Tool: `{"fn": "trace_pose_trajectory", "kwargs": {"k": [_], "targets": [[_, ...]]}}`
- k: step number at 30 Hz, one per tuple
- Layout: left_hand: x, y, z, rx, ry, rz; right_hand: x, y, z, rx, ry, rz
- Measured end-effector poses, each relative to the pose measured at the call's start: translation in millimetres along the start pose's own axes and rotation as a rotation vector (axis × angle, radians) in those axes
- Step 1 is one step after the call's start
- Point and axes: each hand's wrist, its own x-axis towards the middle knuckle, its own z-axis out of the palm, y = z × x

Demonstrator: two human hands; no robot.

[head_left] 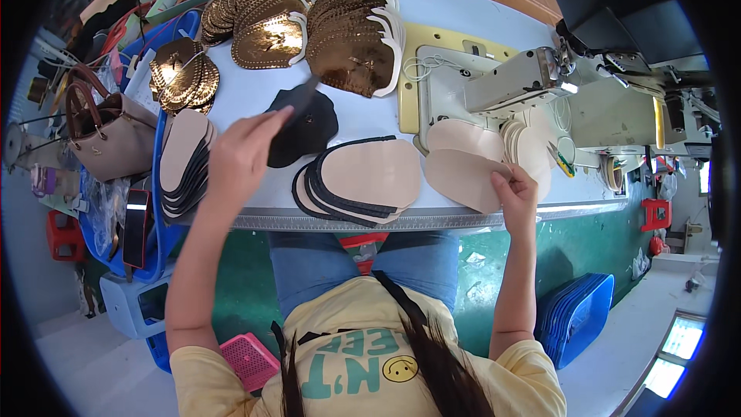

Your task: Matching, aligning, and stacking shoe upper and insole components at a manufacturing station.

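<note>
My left hand [241,156] is raised over the left part of the table, fingers pinched on a dark flat piece [306,99] that is blurred and seen nearly edge-on. Under it lie black pieces [302,138]. At the table's front edge my right hand [515,192] grips a beige sole-shaped piece [463,179] between thumb and fingers. More beige rounded pieces [532,147] lie just beyond it, beside the sewing machine [513,81]. Between my hands is a fanned stack of beige pieces with black layers [370,174]; a similar stack [185,151] sits by my left forearm.
Shiny gold-bronze upper pieces [355,62] fan out at the back, with a smaller gold stack [184,77] at left. Thread snips [565,161] lie right of the machine. A handbag [112,128] rests in a blue bin [166,251] at left. Blue baskets [575,317] stand at right.
</note>
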Motion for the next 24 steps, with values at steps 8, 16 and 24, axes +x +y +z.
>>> {"fn": "trace_pose_trajectory", "kwargs": {"k": [8, 16, 24], "targets": [[-45.0, 82.6, 46.9, -0.031, -0.238, 0.197, 4.7, -3.3, 4.9, 0.155, 0.065, 0.034], [-83.9, 77.1, 56.8, -0.019, -0.075, 0.098, 2.8, -11.7, 47.5, 0.266, -0.075, 0.175], [-88.2, 76.4, 62.3, -0.077, 0.039, 0.075, 14.9, -34.5, 101.4, 0.127, -0.233, 0.204]]}}
